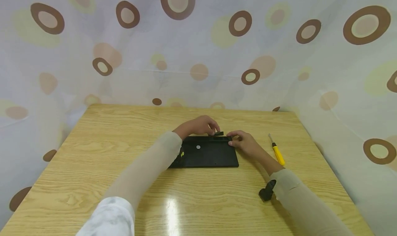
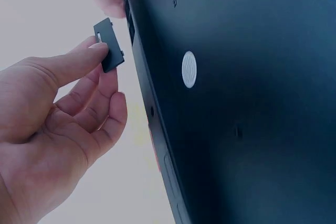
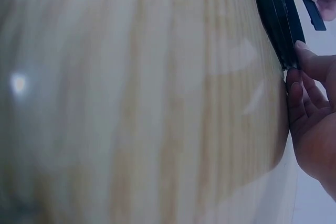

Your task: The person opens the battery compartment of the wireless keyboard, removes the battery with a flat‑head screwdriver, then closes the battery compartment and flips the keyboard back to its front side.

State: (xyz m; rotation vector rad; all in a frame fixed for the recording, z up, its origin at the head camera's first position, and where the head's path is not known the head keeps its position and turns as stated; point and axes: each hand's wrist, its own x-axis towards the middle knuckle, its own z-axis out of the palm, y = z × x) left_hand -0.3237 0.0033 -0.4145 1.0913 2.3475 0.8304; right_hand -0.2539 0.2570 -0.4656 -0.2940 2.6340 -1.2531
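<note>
A black keyboard (image 1: 211,156) lies underside up on the wooden table, with a pale round sticker (image 2: 189,70) on it. Between thumb and fingers, my left hand (image 1: 203,125) pinches a small black battery cover (image 2: 111,51) with little tabs along one edge. In the left wrist view the cover is tilted and apart from the keyboard's far edge. My right hand (image 1: 245,143) grips the keyboard's far right corner, thumb on one face and fingers on the other. An open recess (image 1: 225,139) runs along the far edge near that corner. My left forearm hides the keyboard's left end.
A screwdriver (image 1: 279,155) with a yellow handle lies to the right of my right hand. Patterned cloth (image 1: 198,88) hangs behind the table (image 1: 201,201) and at its sides. A small black camera (image 1: 266,192) is worn at my right wrist.
</note>
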